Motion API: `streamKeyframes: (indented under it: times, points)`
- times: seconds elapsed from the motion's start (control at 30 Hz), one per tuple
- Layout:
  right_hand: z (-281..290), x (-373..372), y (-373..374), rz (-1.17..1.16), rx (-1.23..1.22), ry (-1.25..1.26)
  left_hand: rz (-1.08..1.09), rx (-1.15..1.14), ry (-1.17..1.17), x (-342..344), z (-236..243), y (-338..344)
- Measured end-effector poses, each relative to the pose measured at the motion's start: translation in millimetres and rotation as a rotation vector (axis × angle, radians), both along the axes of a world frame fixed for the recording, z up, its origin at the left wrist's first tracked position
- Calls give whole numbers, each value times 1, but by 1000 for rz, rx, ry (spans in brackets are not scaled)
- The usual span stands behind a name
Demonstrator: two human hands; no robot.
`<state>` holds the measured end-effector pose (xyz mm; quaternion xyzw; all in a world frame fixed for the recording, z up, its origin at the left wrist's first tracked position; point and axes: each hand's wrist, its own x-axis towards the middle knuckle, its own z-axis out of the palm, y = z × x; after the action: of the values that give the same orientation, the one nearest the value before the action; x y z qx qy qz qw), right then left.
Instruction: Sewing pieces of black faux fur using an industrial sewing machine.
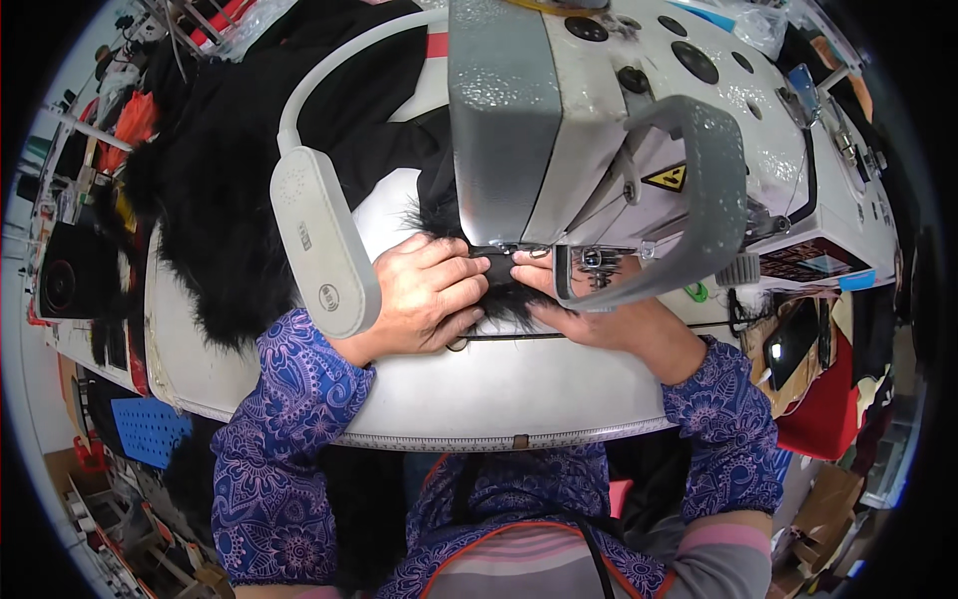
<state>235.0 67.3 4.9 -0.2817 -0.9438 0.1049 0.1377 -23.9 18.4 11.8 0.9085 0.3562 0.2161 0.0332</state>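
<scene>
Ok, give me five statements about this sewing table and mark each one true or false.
1. The left hand and right hand both touch black furry fabric. True.
2. The person wears plain red sleeves. False: the blue-purple patterned fabric sleeves cover the forearms.
3. A yellow triangular sticker is on the grey-and-white sewing machine. True.
4. The blue perforated plastic object is on the person's right. False: it is on the left.
5. An off-white oblong plastic device appears right of the sewing machine. False: it appears left of it.
</scene>
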Motion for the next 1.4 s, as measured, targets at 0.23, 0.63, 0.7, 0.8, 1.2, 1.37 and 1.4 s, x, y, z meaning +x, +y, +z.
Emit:
streamKeyframes:
  times: [0.23, 0.63, 0.7, 0.8, 1.2, 1.37, 1.4]
  points:
    - [0, 1, 0, -36, -42, 33, -30, -33, -18, 0, -1, 1]
    - [-5, 6, 2, -87, 46, -33, -4, -176, 1, -4, -2, 6]
    - [-8, 8, 4, -95, 73, -59, 14, -170, -5, -4, -2, 9]
    - [-14, 6, 10, -79, 98, 35, 18, -178, -10, -6, -2, 13]
    - [10, 1, 2, -107, -12, -112, -45, -171, -24, -9, -5, 21]
    - [10, 3, 2, -106, 13, -73, -43, -189, -29, -9, -6, 22]
    - [8, 3, 2, -125, -2, -81, -41, -198, -28, -8, -5, 22]
